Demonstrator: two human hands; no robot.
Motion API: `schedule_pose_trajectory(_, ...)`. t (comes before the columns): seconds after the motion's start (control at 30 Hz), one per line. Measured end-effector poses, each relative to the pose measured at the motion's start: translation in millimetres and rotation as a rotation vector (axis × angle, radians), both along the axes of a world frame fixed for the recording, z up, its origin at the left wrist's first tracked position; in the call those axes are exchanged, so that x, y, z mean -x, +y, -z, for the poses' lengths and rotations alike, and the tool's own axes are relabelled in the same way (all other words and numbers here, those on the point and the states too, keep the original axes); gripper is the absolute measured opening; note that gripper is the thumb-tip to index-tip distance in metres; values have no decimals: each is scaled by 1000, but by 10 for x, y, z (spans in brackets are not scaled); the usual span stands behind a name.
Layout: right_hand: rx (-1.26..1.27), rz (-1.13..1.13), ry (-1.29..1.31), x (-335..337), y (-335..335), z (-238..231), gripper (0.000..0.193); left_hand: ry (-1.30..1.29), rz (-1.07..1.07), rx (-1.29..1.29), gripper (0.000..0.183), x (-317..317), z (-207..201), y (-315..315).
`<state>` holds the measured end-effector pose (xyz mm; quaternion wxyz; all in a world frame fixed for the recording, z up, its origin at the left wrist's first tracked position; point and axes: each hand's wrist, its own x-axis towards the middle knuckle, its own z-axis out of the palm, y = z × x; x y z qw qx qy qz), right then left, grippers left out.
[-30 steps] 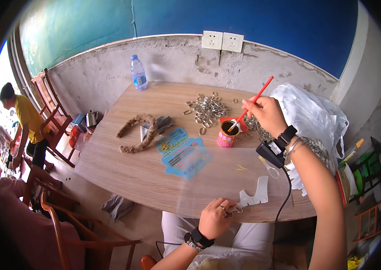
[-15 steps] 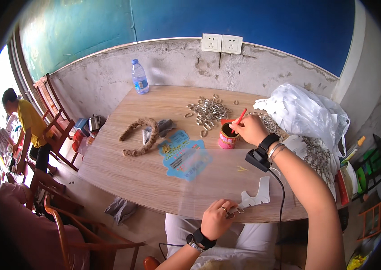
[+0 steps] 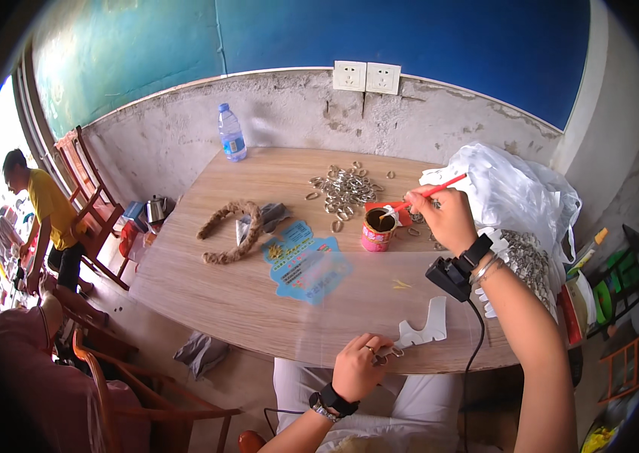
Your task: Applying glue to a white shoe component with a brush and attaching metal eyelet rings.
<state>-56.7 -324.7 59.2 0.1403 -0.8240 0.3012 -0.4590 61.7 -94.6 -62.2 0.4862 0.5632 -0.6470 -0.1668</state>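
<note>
The right hand (image 3: 446, 217) has its grip pinched closed on a red-handled brush (image 3: 444, 185), bristles down at the mouth of a pink tin (image 3: 375, 244) standing between the worktop's (image 3: 282, 174) far and front edges. At the front edge, the left hand's (image 3: 357, 368) grip is nearly closed, fingertips on small metal rings (image 3: 399, 352); how firmly, I cannot tell. A white cut-out card (image 3: 434, 323) lies just right of those fingers. Loose oval links (image 3: 346, 189) are heaped toward the far edge.
</note>
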Motion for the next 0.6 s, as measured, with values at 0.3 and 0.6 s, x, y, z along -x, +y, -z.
schedule_pose_trajectory(0.3, -60, -73, 59, 205, 314, 159, 19, 6, -12, -34, 29, 21, 2, -10)
schedule_pose_trajectory(0.6, -290, -107, 63, 320, 524, 104, 22, -6, -14, -11, 28, 17, -2, -9)
